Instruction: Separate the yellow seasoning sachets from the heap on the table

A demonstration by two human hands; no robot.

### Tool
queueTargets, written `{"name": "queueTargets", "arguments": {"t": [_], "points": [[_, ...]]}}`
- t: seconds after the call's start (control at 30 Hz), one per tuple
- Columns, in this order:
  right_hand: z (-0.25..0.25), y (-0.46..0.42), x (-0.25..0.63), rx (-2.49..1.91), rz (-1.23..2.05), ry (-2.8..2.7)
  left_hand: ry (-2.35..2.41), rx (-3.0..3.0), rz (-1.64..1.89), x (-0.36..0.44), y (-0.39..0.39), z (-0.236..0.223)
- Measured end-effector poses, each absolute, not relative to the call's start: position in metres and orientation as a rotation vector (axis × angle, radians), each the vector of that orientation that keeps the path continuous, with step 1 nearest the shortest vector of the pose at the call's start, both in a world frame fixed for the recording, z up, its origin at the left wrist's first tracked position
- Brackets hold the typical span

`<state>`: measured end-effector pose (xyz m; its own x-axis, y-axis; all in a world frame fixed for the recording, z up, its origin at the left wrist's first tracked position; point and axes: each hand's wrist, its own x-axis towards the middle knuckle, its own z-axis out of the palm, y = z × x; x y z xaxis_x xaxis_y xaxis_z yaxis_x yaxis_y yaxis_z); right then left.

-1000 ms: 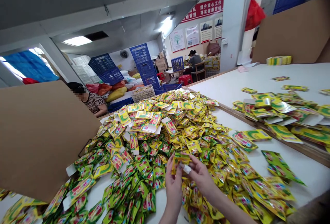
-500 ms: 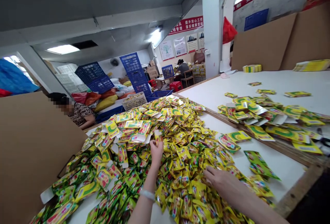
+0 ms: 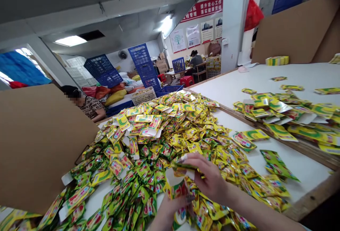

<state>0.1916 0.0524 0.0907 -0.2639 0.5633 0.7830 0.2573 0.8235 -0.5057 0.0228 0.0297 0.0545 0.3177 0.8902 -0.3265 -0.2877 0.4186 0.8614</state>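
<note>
A big heap of yellow-green sachets and flat cartons (image 3: 170, 131) covers the white table (image 3: 300, 174) in front of me. My left hand (image 3: 170, 208) grips an opened yellow-green carton (image 3: 176, 186) from below, low in the view. My right hand (image 3: 209, 176) is closed around a small bunch of sachets (image 3: 182, 163) at the carton's open top. Both hands hover just above the near side of the heap.
A tall cardboard sheet (image 3: 39, 146) stands at the left. A second table (image 3: 265, 80) at the right carries more cartons (image 3: 287, 110), with cardboard behind. A person (image 3: 89, 105) sits beyond the heap; another sits far back by blue crates (image 3: 145, 64).
Half a second ago my left hand reached into the far heap and my right lay on the sachets. Both have come back together near me, now holding a carton and sachets.
</note>
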Motion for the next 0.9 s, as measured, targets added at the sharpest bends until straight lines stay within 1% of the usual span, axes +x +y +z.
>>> {"name": "queueTargets", "arguments": {"t": [0.1,0.17,0.23,0.33,0.47,0.53,0.6,0.73,0.8,0.9], "points": [[0.099,0.047,0.185,-0.547,0.465,-2.108,0.897,0.928,0.889,0.022,0.025,0.057],[0.109,0.044,0.19,-0.623,0.644,-2.229,0.927,1.037,0.886,0.02,0.023,0.058],[0.119,0.042,0.197,-0.738,0.792,-2.339,0.924,1.111,0.812,0.022,0.019,0.058],[0.123,0.036,0.203,-0.871,0.877,-2.409,0.843,1.128,0.648,0.026,0.016,0.058],[0.105,0.029,0.206,-1.013,1.009,-2.121,0.762,1.108,0.582,0.024,0.014,0.059],[0.095,0.028,0.207,-1.009,1.017,-2.004,0.738,1.088,0.552,0.023,0.013,0.059],[0.089,0.026,0.209,-0.936,1.035,-2.032,0.733,1.087,0.536,0.022,0.012,0.056],[0.083,0.016,0.21,-0.846,1.201,-2.138,0.684,1.11,0.535,0.029,0.013,0.044],[0.076,0.01,0.21,-0.896,1.195,-2.075,0.638,1.135,0.546,0.034,0.014,0.037],[0.066,0.01,0.221,-1.053,1.088,-1.883,0.582,1.186,0.584,0.036,0.02,0.029]]}}
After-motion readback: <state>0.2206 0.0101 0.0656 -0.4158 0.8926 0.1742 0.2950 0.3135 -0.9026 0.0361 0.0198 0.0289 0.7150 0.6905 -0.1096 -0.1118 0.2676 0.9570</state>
